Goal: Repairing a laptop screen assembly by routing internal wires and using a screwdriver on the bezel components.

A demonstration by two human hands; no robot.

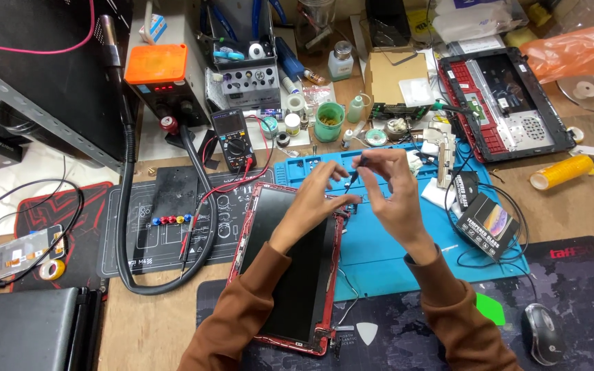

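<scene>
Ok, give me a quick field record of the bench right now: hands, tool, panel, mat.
left hand: fingers spread over the panel's top right corner
right hand: pinching a thin dark tool
panel: red-framed dark screen panel, flat, partly on the mat
mat: blue work mat
nearby: multimeter, mouse

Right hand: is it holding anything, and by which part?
The right hand pinches a thin dark tool by its upper end; the left hand touches the tip end.

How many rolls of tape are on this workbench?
2 clear ones: a yellow roll lying at the right beside the open laptop base, and a small roll at the far left edge. More may hide among the clutter up top.
</scene>
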